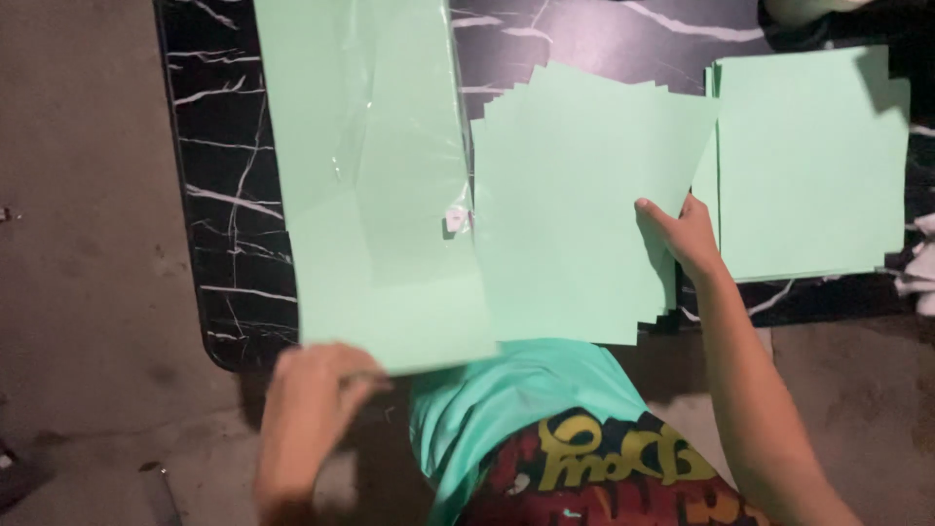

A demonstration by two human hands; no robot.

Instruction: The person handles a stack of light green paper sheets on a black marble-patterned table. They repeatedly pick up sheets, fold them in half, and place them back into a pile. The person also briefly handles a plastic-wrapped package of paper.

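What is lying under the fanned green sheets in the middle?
Under the fanned green sheets shows only the black marble table around their edges. Whatever lies beneath their middle is covered.

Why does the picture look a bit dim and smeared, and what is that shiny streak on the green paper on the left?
Head view: light is dim and the floor murky; the left hand is motion-blurred; the right hand is sharper. The streaks are glare on the clear plastic wrap over the pale green paper; a shadow darkens the right stack's top corner.

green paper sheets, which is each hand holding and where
Left hand pinches the plastic-wrapped green paper pack at its near edge; right hand grips the fanned green sheets' right edge.
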